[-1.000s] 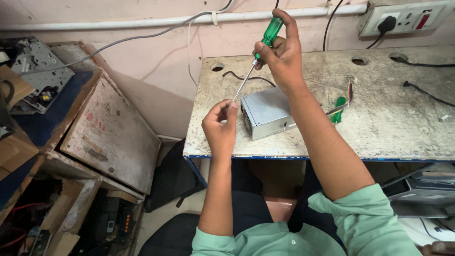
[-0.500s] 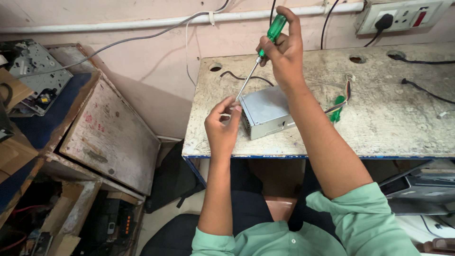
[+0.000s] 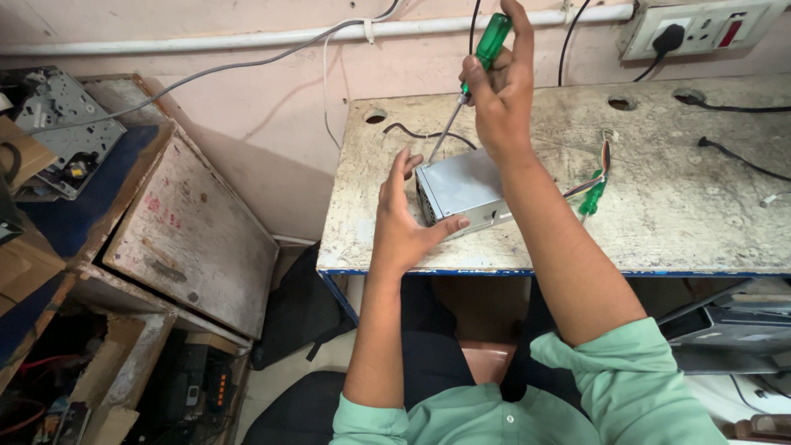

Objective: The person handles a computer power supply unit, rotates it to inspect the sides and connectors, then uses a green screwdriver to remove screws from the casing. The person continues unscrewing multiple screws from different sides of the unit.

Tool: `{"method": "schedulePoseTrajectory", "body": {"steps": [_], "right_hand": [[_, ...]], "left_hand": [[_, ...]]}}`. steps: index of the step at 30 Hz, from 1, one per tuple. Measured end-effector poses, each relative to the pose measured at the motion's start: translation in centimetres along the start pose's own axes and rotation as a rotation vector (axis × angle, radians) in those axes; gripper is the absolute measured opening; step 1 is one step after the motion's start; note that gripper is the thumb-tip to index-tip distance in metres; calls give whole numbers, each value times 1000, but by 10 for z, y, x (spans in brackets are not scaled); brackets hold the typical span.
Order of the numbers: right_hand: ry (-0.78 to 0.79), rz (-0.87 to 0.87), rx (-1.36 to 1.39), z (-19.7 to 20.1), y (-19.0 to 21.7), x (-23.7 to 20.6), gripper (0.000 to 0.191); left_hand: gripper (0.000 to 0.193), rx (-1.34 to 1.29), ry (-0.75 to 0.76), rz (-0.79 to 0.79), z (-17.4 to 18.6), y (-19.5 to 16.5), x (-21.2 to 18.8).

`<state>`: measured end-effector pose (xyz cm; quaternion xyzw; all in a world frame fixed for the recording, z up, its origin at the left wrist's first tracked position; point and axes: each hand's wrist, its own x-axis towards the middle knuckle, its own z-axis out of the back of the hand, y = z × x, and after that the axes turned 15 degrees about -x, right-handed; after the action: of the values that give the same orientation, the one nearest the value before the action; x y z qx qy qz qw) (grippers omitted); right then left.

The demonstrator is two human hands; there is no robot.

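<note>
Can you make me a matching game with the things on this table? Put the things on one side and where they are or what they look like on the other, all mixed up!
Things:
1. screwdriver
2. metal box
3. wall socket
4. left hand

Descriptions:
A. grey, lying on the table
B. green handle, gripped in the right hand
C. resting on the box's near end
D. on the wall, black plug in it

Pairs: 1-B, 2-A, 3-D, 4-C
</note>
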<state>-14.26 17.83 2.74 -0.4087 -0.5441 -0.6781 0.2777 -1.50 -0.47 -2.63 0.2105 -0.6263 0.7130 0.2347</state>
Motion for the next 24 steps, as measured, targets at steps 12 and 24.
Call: {"method": "schedulePoseTrajectory", "body": {"steps": [12, 24], "right_hand": [[10, 40, -58, -3, 9, 0, 59], [15, 90, -42, -6, 12, -3, 59]], "left_hand": [[127, 34, 2, 59, 1, -7, 1], [124, 35, -9, 47, 3, -5, -2]]}}
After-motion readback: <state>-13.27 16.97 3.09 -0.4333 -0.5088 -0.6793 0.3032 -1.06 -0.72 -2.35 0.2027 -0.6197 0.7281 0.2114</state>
